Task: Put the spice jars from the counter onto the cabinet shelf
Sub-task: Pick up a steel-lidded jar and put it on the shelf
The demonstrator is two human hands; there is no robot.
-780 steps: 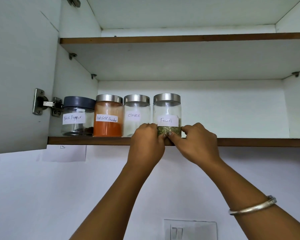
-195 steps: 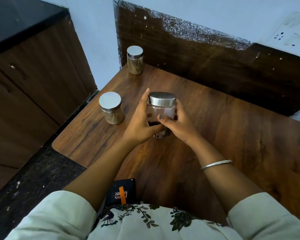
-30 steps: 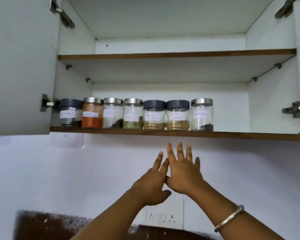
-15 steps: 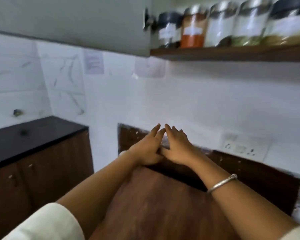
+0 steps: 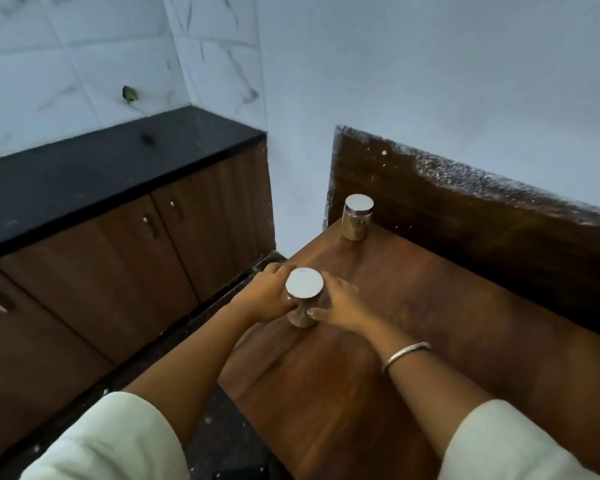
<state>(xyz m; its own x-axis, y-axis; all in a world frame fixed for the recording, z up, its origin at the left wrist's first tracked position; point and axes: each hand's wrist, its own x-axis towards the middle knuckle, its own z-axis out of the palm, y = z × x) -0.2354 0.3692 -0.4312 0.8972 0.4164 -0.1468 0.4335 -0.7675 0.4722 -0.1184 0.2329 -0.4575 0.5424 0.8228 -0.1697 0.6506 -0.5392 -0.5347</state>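
Both hands wrapped around a small glass spice jar with a round silver lid, upright on the brown wooden bench near its left edge: left hand and right hand with fingers grasping its sides. Second silver-lidded glass jar well apart, by the dark backboard
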